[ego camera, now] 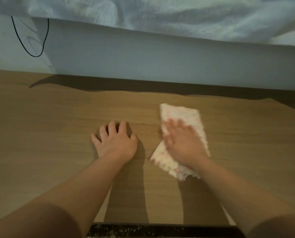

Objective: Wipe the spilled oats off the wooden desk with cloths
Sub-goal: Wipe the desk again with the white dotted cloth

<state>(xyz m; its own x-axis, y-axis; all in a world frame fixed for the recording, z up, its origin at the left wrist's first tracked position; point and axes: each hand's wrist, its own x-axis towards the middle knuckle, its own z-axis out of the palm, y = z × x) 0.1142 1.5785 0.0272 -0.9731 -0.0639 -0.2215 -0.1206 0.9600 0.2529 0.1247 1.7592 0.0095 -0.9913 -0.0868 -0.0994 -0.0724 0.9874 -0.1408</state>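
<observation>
Hands come in on bare forearms over the near edge of the wooden desk point(57, 126). From my feed, the left hand point(115, 143) sits palm down on the bare wood, its fingers spread and loosely bent with the tips touching the surface, gripping nothing. The right hand point(184, 143), blurred, lies flat with straight fingers pressed on a cloth point(181, 112). The cloth is a fluffy, pale pink-and-white rectangle lying right of centre, its frayed edges showing around the hand. Further off, the smooth, fine-grained desk meets a plain pale wall point(143, 66). A thin black cable point(31, 55) loops there, under rumpled light fabric point(160, 14).
</observation>
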